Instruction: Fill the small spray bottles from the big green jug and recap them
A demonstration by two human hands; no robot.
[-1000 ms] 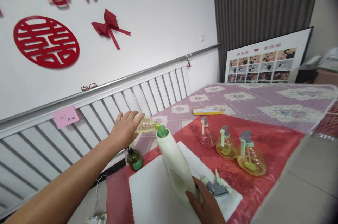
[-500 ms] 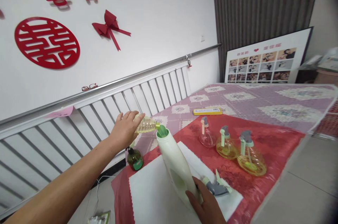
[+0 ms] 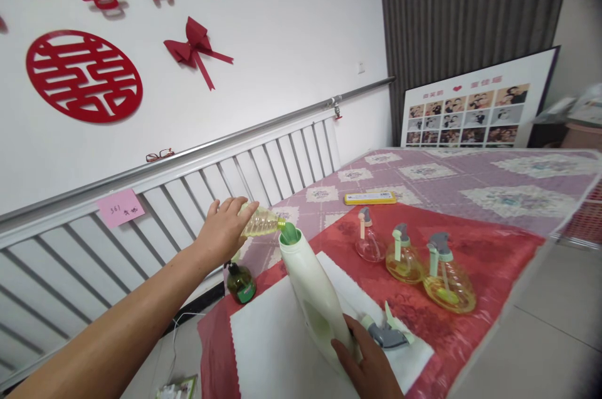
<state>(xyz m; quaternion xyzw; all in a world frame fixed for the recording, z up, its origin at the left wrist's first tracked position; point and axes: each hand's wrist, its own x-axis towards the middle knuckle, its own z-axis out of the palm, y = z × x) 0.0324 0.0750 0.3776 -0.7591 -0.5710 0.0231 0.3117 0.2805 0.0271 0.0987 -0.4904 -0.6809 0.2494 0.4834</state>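
Pink note [image 3: 121, 208] on the white radiator [image 3: 286, 164] has dropped back to hang flat, where half a second earlier it was lifted; both hands and their bottles look unmoved. Left hand [image 3: 226, 226] grasps a clear ridged bottle [image 3: 262, 223], which lies almost level, its neck pointing to the right. That neck meets the mouth of a pale green bottle [image 3: 313, 289], at a green piece [image 3: 290, 234]; whether they touch, I cannot tell. The pale bottle leans, mouth away from the person, and the right hand [image 3: 364, 361] grips its lower part, so the left hand is nearer to the opening. Between the two necks I see no obstacle. Just beside the right fingers, a loose spray head [image 3: 388, 335] lies on the white cloth [image 3: 263, 349]. Three spray bottles [image 3: 403, 263] stand farther right, and a dark pump bottle [image 3: 241, 284] stands below the left hand.
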